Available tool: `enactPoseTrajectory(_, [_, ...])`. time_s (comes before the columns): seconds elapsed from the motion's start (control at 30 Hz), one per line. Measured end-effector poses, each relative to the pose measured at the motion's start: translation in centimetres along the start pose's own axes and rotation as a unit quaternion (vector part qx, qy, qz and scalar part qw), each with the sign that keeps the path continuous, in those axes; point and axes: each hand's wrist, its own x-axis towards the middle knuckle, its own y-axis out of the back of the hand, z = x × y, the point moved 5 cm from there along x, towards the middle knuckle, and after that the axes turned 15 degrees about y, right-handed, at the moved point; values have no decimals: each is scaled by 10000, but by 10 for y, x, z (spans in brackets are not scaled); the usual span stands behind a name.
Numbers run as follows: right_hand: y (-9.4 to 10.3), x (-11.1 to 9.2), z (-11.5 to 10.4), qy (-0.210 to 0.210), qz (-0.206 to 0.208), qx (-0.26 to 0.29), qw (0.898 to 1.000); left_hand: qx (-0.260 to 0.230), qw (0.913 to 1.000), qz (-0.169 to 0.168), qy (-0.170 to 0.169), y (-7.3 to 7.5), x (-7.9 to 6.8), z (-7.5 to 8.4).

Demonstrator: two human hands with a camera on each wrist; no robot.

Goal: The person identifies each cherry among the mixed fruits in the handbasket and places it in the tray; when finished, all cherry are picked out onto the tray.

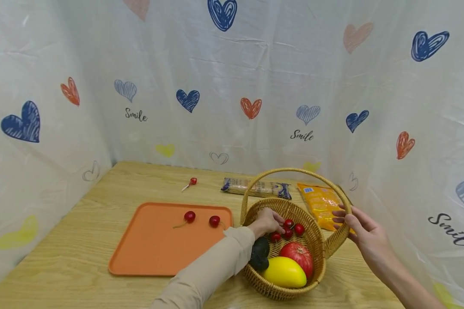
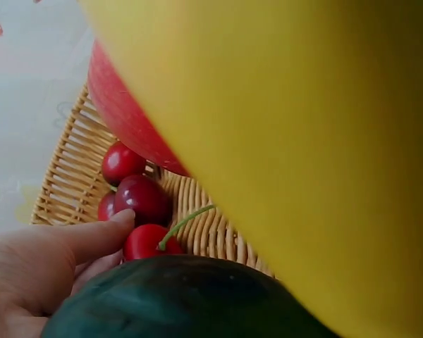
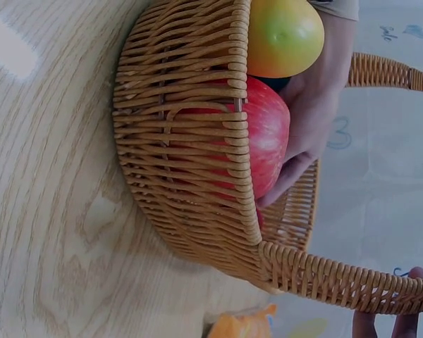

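Observation:
A woven basket (image 1: 321, 274) stands on the table with several red cherries (image 1: 299, 229), a red apple (image 1: 299, 255), a yellow mango (image 1: 284, 273) and a dark green, smooth item (image 1: 260, 254) inside. My left hand (image 1: 268, 221) reaches into it, fingers extended beside the cherries. In the left wrist view, the thumb of that left hand (image 2: 28, 267) lies against a dark cherry (image 2: 142, 199); the other fingertips are partly hidden. With thumb and fingers about the basket's arched handle (image 1: 344, 231), my right hand (image 1: 375, 244) holds its right side.
Left of the basket lies an orange tray (image 1: 151, 244) bearing two stemmed cherries (image 1: 190, 216). Behind it is a red lollipop (image 1: 193, 181). A packet of noodle-like sticks (image 1: 239, 187) and an orange bag (image 1: 319, 204) lie behind the basket. A heart-printed curtain (image 1: 216, 128) surrounds the table.

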Motion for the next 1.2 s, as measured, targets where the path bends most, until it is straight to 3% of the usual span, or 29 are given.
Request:
enactPoseTrajectory(0.33, [-1,1,-1,22,-26,-56,10000,651,9979,-68,-4,7,-8,0])
enactPoseTrajectory(0.63, [-1,0,-2,65,-93,-8,9999,1634,9864,-143,-33,16,-15,-5])
enactPoseTrajectory(0.87, [0,-1,-1,32,-68,31,10000,1419,9893,-328,-62,20,-21,-5])
enactPoseTrajectory(1.2, [-1,-1,-3,112,-138,-78,9998,712,9961,-386,-361,28,-31,14])
